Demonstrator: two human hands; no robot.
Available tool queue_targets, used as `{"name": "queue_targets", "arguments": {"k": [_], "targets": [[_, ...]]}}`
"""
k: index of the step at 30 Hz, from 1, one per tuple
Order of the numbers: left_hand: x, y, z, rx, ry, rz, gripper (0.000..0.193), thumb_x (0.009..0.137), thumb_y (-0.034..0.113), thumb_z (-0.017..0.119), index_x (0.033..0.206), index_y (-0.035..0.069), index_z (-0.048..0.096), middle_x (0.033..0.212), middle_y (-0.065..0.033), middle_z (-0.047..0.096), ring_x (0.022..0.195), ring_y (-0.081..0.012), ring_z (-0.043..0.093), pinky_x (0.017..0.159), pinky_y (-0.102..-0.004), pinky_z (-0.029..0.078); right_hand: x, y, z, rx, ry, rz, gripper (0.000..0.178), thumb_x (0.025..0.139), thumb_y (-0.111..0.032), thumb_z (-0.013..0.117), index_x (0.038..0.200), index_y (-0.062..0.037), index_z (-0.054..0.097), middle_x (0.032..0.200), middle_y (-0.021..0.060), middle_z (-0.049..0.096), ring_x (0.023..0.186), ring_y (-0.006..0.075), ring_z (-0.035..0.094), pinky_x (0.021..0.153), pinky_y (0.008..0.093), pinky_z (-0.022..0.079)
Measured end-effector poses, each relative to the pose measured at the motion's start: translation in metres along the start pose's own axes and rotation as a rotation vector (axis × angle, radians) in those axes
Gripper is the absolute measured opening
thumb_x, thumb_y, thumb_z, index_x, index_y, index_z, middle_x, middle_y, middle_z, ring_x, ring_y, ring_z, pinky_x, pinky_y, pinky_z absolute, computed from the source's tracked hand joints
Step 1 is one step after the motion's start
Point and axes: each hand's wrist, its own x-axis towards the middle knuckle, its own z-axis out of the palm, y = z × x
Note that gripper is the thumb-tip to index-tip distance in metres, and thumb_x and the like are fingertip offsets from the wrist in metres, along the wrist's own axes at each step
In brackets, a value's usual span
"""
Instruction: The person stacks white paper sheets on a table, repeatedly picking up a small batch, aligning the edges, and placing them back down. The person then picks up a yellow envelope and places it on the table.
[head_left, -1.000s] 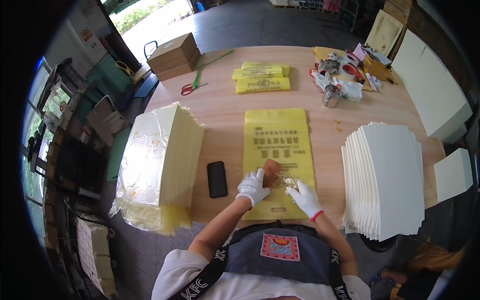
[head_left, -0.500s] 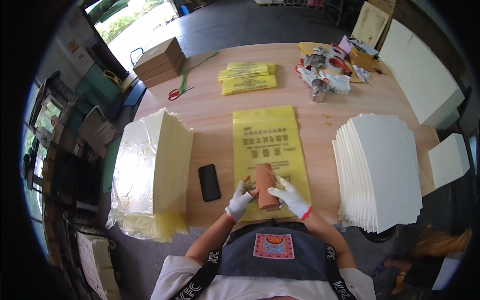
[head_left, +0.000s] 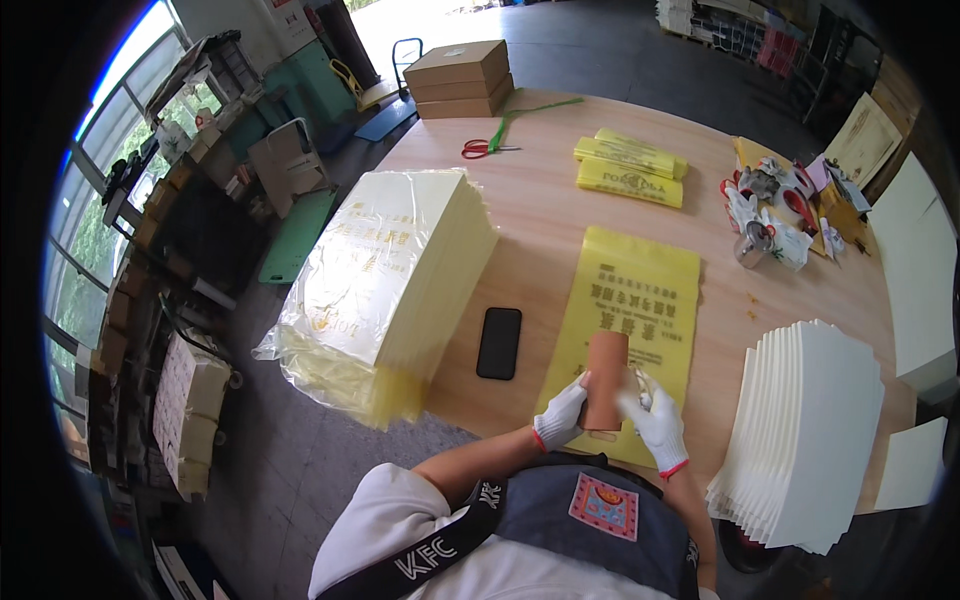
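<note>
A brown cylindrical roll (head_left: 606, 375) is held lengthwise above a yellow printed plastic bag (head_left: 640, 280) that lies flat on the table. My left hand (head_left: 564, 412), in a white glove with a red cuff, is closed on the roll's lower left side. At its right side is my right hand (head_left: 657, 425), gloved the same way. Its thumb and fingertips are smeared by motion, so whether they grip anything cannot be made out. A black phone (head_left: 499, 343) lies left of the bag.
Left is a plastic-wrapped stack of cream sheets (head_left: 375, 270); right, a fanned stack of white sheets (head_left: 815, 430). Farther back are folded yellow bags (head_left: 630, 185), red-handled scissors (head_left: 480, 149), brown boxes (head_left: 458, 80), a metal can (head_left: 752, 244) and tape rolls (head_left: 798, 207).
The view has swung left, so the table sits farther right in the picture. My right hand has shifted from resting on the roll to its right edge; my left still holds it.
</note>
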Motion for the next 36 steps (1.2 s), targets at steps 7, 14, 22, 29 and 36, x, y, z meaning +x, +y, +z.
{"name": "queue_targets", "arguments": {"k": [7,14,22,29,36], "targets": [[0.010,-0.008,-0.009,0.153,-0.158,0.126,0.058,0.103,0.033,0.061,0.150,0.013,0.034,0.129,-0.0103,0.059,0.114,-0.0257,0.064,0.094,-0.0439,0.057,-0.013,-0.018,0.009,-0.540,0.039,-0.133,0.085,0.081,-0.056,0.075,0.144,-0.0053,0.051,0.095,0.0248,0.072,0.086,0.0397,0.072,0.071,0.0482,0.056],[-0.018,0.028,0.005,0.017,0.058,-0.189,0.063,0.093,0.024,0.070,0.147,0.013,0.039,0.130,-0.0083,0.057,0.120,-0.0284,0.060,0.102,-0.0511,0.053,-0.006,-0.007,-0.023,0.144,-0.182,0.050,0.047,0.092,-0.036,0.072,0.124,-0.0028,0.062,0.075,0.0123,0.067,0.065,0.0292,0.066,0.062,0.0429,0.052],[-0.006,0.005,0.037,0.026,0.096,-0.059,0.043,0.091,0.014,0.072,0.128,0.011,0.050,0.118,-0.0055,0.060,0.111,-0.0247,0.063,0.100,-0.0461,0.053,-0.010,-0.025,0.009,-0.014,0.242,-0.212,0.049,0.097,-0.023,0.066,0.141,-0.0050,0.051,0.099,0.0115,0.072,0.083,0.0236,0.070,0.074,0.0373,0.053],[-0.007,-0.022,0.035,0.092,0.122,0.077,0.029,0.094,0.017,0.069,0.118,0.013,0.054,0.108,-0.0024,0.062,0.106,-0.0199,0.064,0.094,-0.0387,0.054,-0.002,0.011,0.042,-0.323,0.439,-0.404,0.051,0.096,-0.025,0.065,0.144,-0.0136,0.050,0.117,0.0128,0.068,0.101,0.0317,0.068,0.082,0.0416,0.056],[-0.006,-0.027,0.023,0.087,0.107,0.092,0.030,0.097,0.020,0.066,0.124,0.014,0.053,0.111,-0.0034,0.064,0.108,-0.0215,0.064,0.094,-0.0403,0.053,-0.015,-0.003,0.034,-0.550,0.275,-0.265,0.049,0.094,-0.027,0.065,0.141,-0.0154,0.054,0.110,0.0099,0.068,0.103,0.0291,0.066,0.081,0.0412,0.057]]}}
